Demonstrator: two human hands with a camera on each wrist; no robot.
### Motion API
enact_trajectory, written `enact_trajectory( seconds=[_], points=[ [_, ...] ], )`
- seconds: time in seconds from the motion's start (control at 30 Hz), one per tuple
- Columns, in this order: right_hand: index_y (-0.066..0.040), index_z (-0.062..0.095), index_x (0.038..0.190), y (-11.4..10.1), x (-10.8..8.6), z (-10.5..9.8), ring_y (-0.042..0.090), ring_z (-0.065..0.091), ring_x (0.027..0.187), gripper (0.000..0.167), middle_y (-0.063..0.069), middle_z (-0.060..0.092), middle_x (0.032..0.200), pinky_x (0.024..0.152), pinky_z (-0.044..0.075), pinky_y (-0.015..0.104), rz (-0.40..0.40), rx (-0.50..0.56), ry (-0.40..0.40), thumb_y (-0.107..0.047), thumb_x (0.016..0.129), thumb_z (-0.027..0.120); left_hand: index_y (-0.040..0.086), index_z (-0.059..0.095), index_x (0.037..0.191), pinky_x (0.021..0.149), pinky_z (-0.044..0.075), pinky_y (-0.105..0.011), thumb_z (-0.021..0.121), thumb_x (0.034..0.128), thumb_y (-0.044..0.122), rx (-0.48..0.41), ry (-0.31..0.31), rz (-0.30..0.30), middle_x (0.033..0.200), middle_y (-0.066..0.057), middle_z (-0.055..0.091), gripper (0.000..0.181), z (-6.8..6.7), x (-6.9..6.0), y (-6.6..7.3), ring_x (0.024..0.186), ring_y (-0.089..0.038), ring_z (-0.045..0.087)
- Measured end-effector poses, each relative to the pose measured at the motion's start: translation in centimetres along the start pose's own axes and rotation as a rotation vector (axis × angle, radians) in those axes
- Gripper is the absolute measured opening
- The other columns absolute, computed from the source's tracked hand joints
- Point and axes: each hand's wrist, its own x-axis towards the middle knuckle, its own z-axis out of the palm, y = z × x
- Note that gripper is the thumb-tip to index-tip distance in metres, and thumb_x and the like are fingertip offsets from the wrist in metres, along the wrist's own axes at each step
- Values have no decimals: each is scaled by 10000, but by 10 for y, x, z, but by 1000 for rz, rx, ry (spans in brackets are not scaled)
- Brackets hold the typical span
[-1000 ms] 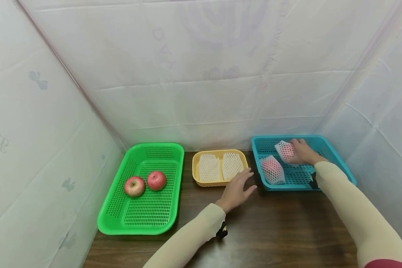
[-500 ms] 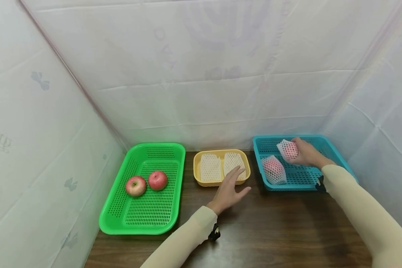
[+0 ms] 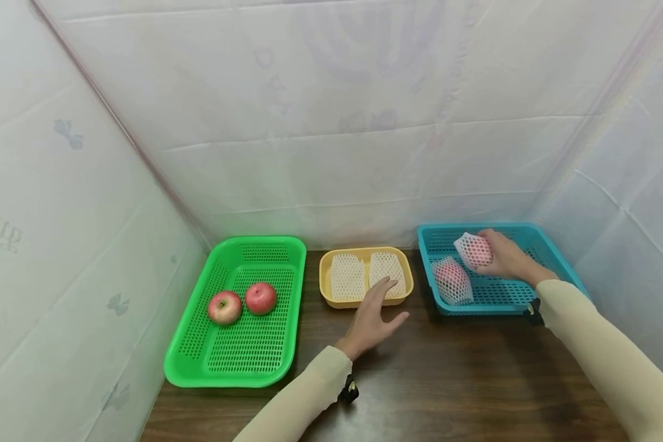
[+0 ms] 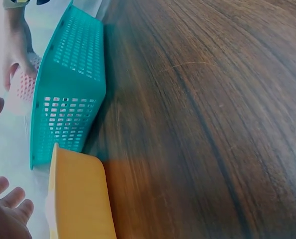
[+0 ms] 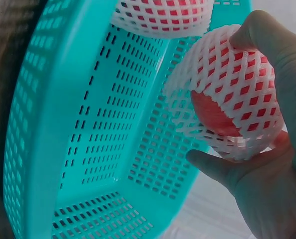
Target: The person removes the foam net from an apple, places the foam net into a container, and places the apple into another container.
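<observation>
The right hand (image 3: 505, 255) is curled around an apple in a white foam net (image 5: 232, 94), so the grip is only as wide as the fruit. The net does not cover everything: in the right wrist view, a red part of the apple shows bare at the net's edge. This apple is over the blue plastic basket (image 3: 486, 310), at the person's right; whether it touches the basket, I cannot tell. Near it, inside the basket, lies a second netted apple (image 3: 452, 281).

The left hand (image 3: 367, 319) holds nothing. Its fingers are loosely spread, with the thumb apart, at the near side of the small yellow tray (image 3: 339, 304); I cannot tell if it touches the tray. In this tray two flat foam nets (image 3: 347, 277) lie side by side.

Farther left stands a green plastic basket (image 3: 248, 356) with two bare red apples (image 3: 261, 298), close together. All three containers stand on a dark wooden table (image 3: 447, 368), before a whitish sheet (image 3: 364, 159).
</observation>
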Motion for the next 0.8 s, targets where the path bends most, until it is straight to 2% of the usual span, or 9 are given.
enact_trajectory(
  seconds=[0.3, 0.4, 0.6, 0.8],
  points=[
    [5, 364, 1481, -9, -11, 2, 379, 547, 1037, 855, 264, 485, 1272, 786, 500, 546, -8, 41, -6, -160, 809, 866, 54, 486, 1490, 1150, 379, -525, 776, 926, 299, -31, 33, 31, 1575, -168, 424, 680, -5, -11, -7, 1469, -307, 388],
    [4, 350, 1501, -12, -15, 3, 398, 542, 1075, 869, 274, 494, 1289, 806, 505, 577, -3, 46, -12, -149, 814, 860, 69, 489, 1491, 1149, 376, -537, 783, 920, 288, -47, 45, 27, 1573, -164, 429, 678, -6, -15, -10, 1472, -309, 384],
    [0, 361, 1503, -15, -19, 5, 377, 591, 1041, 862, 254, 563, 1268, 771, 529, 536, -28, 47, 13, -142, 809, 852, 75, 493, 1484, 1132, 395, -546, 791, 913, 275, -39, 80, 50, 1542, -172, 465, 674, -8, -22, -17, 1453, -320, 413],
    [-9, 361, 1522, -17, -22, 8, 396, 598, 1080, 872, 250, 552, 1325, 783, 532, 557, -39, 50, 25, -141, 810, 847, 101, 483, 1498, 1130, 396, -550, 790, 908, 305, -58, 87, 26, 1544, -135, 474, 696, -13, -32, -22, 1449, -317, 421]
  ],
)
